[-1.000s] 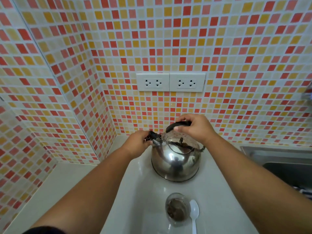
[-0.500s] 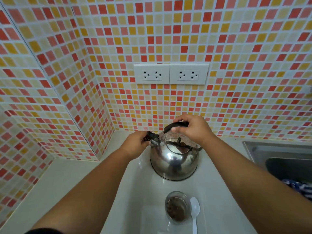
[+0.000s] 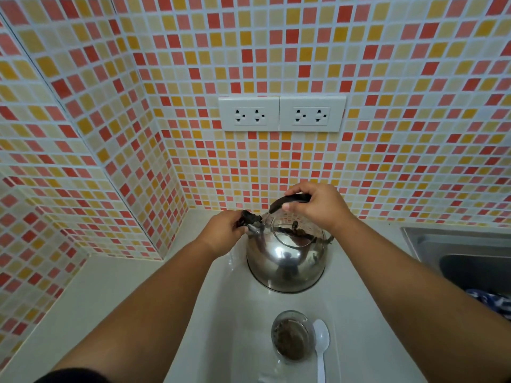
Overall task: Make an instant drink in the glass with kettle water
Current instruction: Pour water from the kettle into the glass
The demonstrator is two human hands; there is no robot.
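Note:
A shiny steel kettle (image 3: 286, 261) stands on the white counter (image 3: 138, 286) near the tiled back wall. My right hand (image 3: 318, 205) grips its black arched handle from above. My left hand (image 3: 224, 233) pinches the black cap on the spout at the kettle's left side. Nearer to me sits a small clear glass (image 3: 291, 337) with brown powder in its bottom. A white plastic spoon (image 3: 321, 346) lies on the counter just right of the glass, touching or almost touching it.
A steel sink (image 3: 456, 252) sits at the right, with a blue-and-white cloth (image 3: 492, 302) in its basin. Two white double sockets (image 3: 282, 114) are on the mosaic wall above the kettle. The tiled side wall juts out at the left.
Both hands keep their hold on the kettle, which stays in place. The view has tilted slightly, so the sockets and sink appear shifted.

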